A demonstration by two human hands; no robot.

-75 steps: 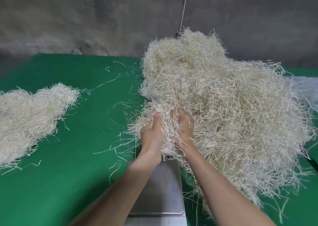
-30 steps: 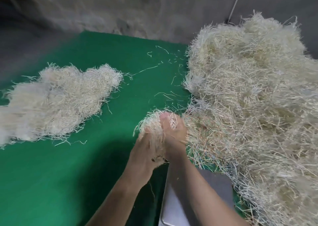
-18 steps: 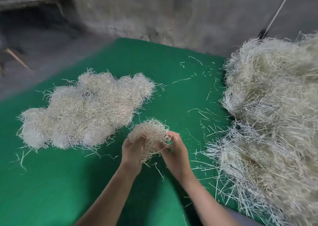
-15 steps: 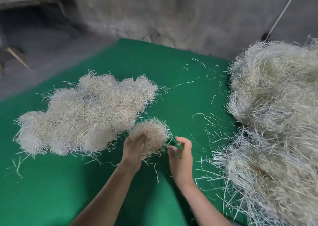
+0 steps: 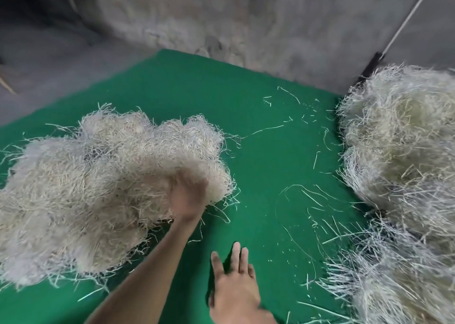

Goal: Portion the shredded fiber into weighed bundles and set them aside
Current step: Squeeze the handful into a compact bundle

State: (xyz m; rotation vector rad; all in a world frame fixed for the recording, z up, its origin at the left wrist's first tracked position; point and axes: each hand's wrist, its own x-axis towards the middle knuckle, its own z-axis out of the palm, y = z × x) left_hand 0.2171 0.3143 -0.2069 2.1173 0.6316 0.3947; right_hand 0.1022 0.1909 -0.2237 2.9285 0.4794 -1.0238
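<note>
Left hand (image 5: 188, 196) blurred against pale, tangled fiber bundles (image 5: 98, 188), grip unclear, right hand (image 5: 235, 289) fingers straight

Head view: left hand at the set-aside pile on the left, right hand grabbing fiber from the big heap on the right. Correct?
No. The head view shows the right hand open, fingers straight, over the green table, holding nothing and clear of the big heap. The left hand is at the set-aside pile, as stated.

Rough workshop — bare concrete wall (image 5: 246, 15), green-covered worktable (image 5: 258, 175), heaps of shredded fiber (image 5: 406, 151)
</note>
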